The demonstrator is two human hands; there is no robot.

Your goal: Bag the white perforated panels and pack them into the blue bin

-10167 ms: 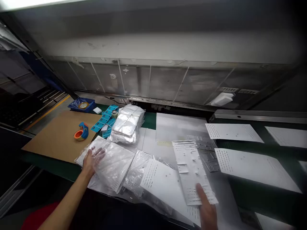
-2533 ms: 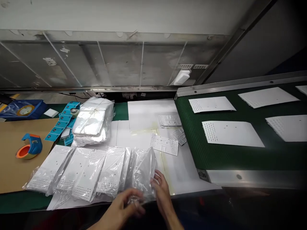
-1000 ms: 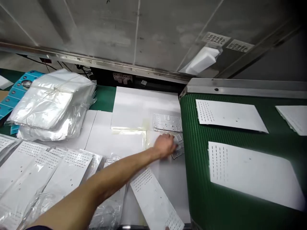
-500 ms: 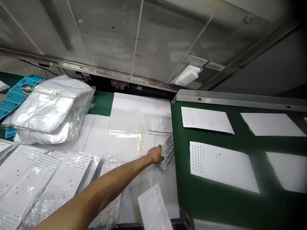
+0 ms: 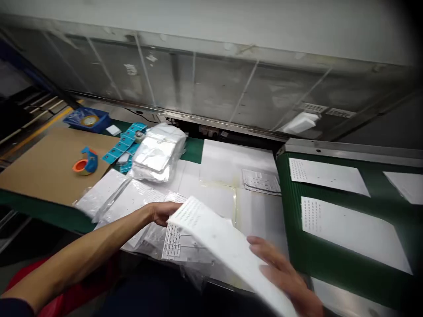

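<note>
My left hand is closed on a thin grey cut-out metal part, held just above the table's front edge. My right hand, blurred by motion, grips the near end of a long white perforated plate. The plate slants up to the left over the metal part, and its far end reaches my left fingers. To the left of both hands, several white plates in clear plastic bags lie in a row.
A stack of empty plastic bags, blue labels, a tape dispenser on cardboard and a blue bin are at the left. More metal parts lie on white paper. The green conveyor at right carries white sheets.
My left hand has drawn back from the far metal parts by the conveyor, bringing one to the front edge. My right hand has lifted the white plate off the table and over it.
</note>
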